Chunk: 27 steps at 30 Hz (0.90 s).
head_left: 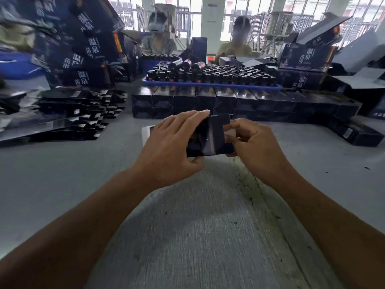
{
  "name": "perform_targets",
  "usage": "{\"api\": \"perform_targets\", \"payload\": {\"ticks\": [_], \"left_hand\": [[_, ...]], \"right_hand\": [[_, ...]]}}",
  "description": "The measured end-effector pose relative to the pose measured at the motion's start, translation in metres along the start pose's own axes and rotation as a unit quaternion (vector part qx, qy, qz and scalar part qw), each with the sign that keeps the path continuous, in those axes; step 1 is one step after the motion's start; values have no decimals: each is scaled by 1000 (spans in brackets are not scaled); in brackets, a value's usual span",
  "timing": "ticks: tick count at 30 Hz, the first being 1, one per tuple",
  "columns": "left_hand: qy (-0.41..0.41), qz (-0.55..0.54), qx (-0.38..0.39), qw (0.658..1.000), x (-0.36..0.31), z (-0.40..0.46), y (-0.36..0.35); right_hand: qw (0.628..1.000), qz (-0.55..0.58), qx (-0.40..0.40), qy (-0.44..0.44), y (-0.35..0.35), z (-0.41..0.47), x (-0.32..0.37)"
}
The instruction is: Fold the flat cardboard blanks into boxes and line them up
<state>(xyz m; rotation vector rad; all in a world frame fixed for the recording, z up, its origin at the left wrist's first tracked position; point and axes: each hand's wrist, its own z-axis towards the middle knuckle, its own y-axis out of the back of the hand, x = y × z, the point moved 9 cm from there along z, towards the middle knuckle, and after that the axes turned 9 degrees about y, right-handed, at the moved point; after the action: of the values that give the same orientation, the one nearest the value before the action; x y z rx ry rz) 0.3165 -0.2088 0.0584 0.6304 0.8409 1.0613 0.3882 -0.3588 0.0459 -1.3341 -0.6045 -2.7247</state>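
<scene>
A dark cardboard box point(210, 138) is held above the grey table point(187, 226) in the middle of the view. My left hand point(173, 147) grips its left side, fingers across the top and thumb underneath. My right hand point(254, 147) pinches the flap at its right end. A row of folded dark boxes point(229, 103) runs two layers high across the table behind my hands. A heap of flat dark blanks point(62, 115) lies at the left.
A blue tray point(208, 85) packed with several dark bottles rests on the folded boxes. Larger printed cartons point(83, 49) tower at the back left, more at the right point(306, 63). Two people sit across the table. More folded boxes point(358, 134) lie at the right.
</scene>
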Motion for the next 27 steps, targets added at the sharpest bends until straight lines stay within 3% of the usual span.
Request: {"api": "perform_targets", "payload": {"ticks": [15, 27], "left_hand": [[-81, 84, -29, 993, -9, -1, 4], [-76, 20, -23, 997, -6, -2, 16]], "right_hand": [[998, -42, -15, 49, 3, -1, 18], [995, -52, -32, 73, 4, -7, 32]]}}
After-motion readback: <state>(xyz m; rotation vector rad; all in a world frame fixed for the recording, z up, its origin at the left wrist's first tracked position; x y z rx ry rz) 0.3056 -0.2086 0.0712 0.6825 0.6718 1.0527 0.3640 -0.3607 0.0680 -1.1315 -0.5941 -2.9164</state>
